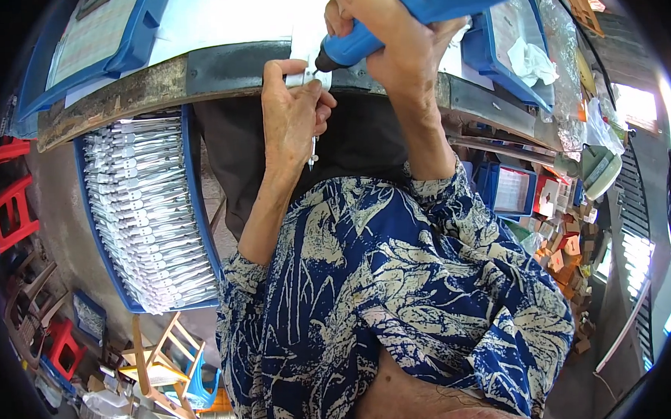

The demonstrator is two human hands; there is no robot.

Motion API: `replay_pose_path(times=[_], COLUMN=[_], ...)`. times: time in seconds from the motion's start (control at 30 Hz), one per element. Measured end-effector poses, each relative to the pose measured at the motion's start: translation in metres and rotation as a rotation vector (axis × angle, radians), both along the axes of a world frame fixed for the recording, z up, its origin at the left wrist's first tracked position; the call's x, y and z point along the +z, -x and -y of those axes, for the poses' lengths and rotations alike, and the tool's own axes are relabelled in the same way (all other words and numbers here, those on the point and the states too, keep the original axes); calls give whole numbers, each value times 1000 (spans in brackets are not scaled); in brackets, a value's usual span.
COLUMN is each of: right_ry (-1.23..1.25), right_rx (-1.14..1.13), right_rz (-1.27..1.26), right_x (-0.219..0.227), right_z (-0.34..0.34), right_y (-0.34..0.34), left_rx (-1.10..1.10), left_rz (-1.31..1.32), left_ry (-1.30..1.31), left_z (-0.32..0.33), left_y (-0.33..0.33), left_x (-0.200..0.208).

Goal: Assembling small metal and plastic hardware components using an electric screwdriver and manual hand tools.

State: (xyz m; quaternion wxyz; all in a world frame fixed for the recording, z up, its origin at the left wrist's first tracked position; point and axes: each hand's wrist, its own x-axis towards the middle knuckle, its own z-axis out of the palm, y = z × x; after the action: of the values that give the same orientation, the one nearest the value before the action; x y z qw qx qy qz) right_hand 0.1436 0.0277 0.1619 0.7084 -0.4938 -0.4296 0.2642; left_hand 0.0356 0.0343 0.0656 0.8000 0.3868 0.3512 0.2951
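Observation:
My left hand (291, 111) pinches a small white plastic piece (295, 79) at the edge of the worktable. A thin metal rod with a pointed end (311, 160) hangs below those fingers, apparently part of the same piece. My right hand (404, 44) is wrapped round a blue power tool (355, 45) with a dark, tapered nose. Its tip meets or nearly meets the white piece; contact is hard to make out. The tool's far end runs out of the picture at the upper right, so its exact kind cannot be told.
Left of my lap, a blue crate (203, 236) holds many rows of white-headed metal rods (147, 216). Blue trays (134, 50) stand on the table's left and right, a crumpled white cloth or bag (530, 61) in the right one. Red stools (14, 213) and a wooden chair (163, 363) stand around.

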Motion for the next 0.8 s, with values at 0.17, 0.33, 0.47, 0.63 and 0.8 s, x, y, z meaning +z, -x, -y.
replay_pose_path(times=[0.17,0.33,0.47,0.63,0.8], right_ry=[24,-56,-11,137,-119], right_rx=[-54,-386,-324,-134,-242], right_rz=[41,686,531,184,453], right_x=[11,1,-8,10,-17], right_z=[3,-5,4,-5,-15], right_y=[3,9,10,17,9], left_rx=[8,10,9,12,4], left_rz=[15,-26,-31,-5,9], left_ry=[42,-14,-13,-7,-1], left_z=[1,-2,0,1,-1], left_y=[-2,-1,-4,0,-6], left_x=[1,-10,-2,-7,-3])
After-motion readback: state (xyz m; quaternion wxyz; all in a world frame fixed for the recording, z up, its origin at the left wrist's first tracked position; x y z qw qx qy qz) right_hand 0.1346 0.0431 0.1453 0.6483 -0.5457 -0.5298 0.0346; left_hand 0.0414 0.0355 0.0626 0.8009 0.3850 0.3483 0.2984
